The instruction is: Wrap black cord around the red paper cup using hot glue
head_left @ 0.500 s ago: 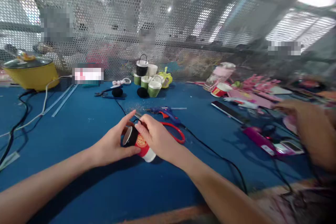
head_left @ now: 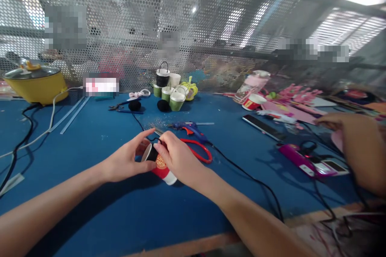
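Observation:
A red paper cup (head_left: pixel 162 165) with a gold pattern, a black band and a white base lies tilted between my hands, its mouth to the left. My left hand (head_left: pixel 128 160) holds it near the mouth, thumb on the front and fingers curved behind. My right hand (head_left: pixel 177 152) is closed at the cup's upper side, where a thin black cord shows by the fingertips. Red-handled scissors (head_left: pixel 205 156) lie partly under my right hand. Just behind is a blue glue gun (head_left: pixel 193 129) with a black cable.
Small green and white buckets (head_left: pixel 177 100) stand at the back, near black balls (head_left: pixel 163 105) and pliers (head_left: pixel 120 108). A yellow pot (head_left: pixel 36 84) is at the far left. On the right are a phone (head_left: pixel 262 127), a purple power strip (head_left: pixel 298 160) and another person's hand (head_left: pixel 346 128).
The cup and my left hand have shifted slightly left and up, and the cup is turned a little. The other person's hand at the right has moved slightly.

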A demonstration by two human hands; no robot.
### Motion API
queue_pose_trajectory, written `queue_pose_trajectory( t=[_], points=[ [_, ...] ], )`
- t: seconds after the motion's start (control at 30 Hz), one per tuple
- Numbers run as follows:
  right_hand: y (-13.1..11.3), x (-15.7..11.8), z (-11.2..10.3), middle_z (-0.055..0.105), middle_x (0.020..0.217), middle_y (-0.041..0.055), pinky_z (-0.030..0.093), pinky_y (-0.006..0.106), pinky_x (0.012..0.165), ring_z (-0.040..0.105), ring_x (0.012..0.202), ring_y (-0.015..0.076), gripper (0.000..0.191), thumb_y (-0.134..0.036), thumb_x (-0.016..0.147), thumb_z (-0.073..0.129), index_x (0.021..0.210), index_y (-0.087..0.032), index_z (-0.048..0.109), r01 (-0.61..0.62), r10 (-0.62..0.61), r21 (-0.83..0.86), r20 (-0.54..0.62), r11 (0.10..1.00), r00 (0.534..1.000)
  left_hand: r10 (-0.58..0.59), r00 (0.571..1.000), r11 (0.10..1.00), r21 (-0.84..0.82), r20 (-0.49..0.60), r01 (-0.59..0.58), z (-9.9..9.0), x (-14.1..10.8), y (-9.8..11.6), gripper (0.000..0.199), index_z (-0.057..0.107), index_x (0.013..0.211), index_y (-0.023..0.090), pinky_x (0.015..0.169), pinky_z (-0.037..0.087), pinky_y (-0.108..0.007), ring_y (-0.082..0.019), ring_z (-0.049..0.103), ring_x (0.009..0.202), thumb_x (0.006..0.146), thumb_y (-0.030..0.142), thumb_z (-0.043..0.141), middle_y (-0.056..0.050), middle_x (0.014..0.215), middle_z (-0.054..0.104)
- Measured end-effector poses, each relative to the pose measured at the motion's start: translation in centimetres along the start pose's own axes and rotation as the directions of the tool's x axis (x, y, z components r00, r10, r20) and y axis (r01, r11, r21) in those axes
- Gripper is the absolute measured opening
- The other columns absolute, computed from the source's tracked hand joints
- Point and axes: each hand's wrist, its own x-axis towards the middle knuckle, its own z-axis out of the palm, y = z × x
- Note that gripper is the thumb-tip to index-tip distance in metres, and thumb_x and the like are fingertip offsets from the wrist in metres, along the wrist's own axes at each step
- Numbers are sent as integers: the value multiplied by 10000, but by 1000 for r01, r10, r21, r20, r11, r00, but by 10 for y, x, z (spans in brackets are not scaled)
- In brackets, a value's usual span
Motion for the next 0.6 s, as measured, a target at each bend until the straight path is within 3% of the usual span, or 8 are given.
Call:
queue_pose_trajectory(
  t=[0.23,0.33,0.43,0.53,0.6],
  points=[
    [-7,19,-22,479,701,-13,370,256,608,452,645,117,176,-247,862,465,698,-191,436,-23,30,143,-46,989,998,25,995,999,-42,-95,-30,6,0,-5,820,202,1317,198,850,423,-408,-207,538,910,657,243,687,-52,1003,504],
    [-8,44,-32,461,587,-49,340,229,523,414,534,87,207,-280,844,509,669,-184,456,-119,118,221,17,968,993,40,988,998,-39,-146,-46,11,-1,-4,707,243,1209,207,831,429,-397,-190,540,879,662,227,690,-27,954,503],
    [-15,72,-31,462,516,-62,334,207,471,406,454,62,202,-216,820,534,635,-174,463,-199,178,290,97,936,979,26,994,999,-29,-106,-29,13,-3,-3,556,314,1100,208,804,435,-390,-199,547,892,685,240,682,-29,952,514],
    [-32,92,-22,496,521,-52,370,185,473,442,452,48,201,-185,810,550,622,-161,483,-134,69,367,186,920,980,48,999,998,-42,-15,-49,12,-4,-3,499,371,1106,203,819,429,-395,-207,538,918,707,260,666,-42,975,514],
    [-41,100,-19,557,577,-29,402,175,484,498,493,53,165,-219,802,585,664,-148,529,-73,-70,415,319,907,945,85,996,995,-61,17,-84,11,-4,-5,575,352,1200,212,841,418,-402,-209,526,937,716,257,657,-45,984,509]
  ],
)
